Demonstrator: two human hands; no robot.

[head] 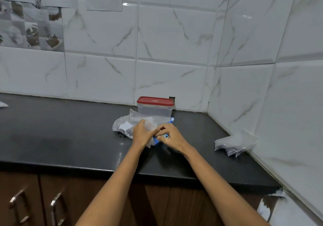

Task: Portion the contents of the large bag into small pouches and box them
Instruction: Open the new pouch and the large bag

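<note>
A large clear bag [125,125] with dark contents and a white label lies on the black counter [70,138]. Behind it stands a clear box with a red lid [155,106], closed. My left hand [142,134] grips a small clear pouch [150,124] just in front of the bag. My right hand [170,136] pinches the pouch's edge beside the left hand, with a light blue object [165,136] tucked under its fingers. Something blue [170,120] lies under the pouches. Several filled small pouches [234,143] lie at the right against the wall.
Tiled walls close the counter at the back and the right, meeting in a corner. Papers hang on the wall at upper left. Brown cabinet doors with metal handles [56,206] are below the counter's front edge. A white scrap [2,104] lies at far left.
</note>
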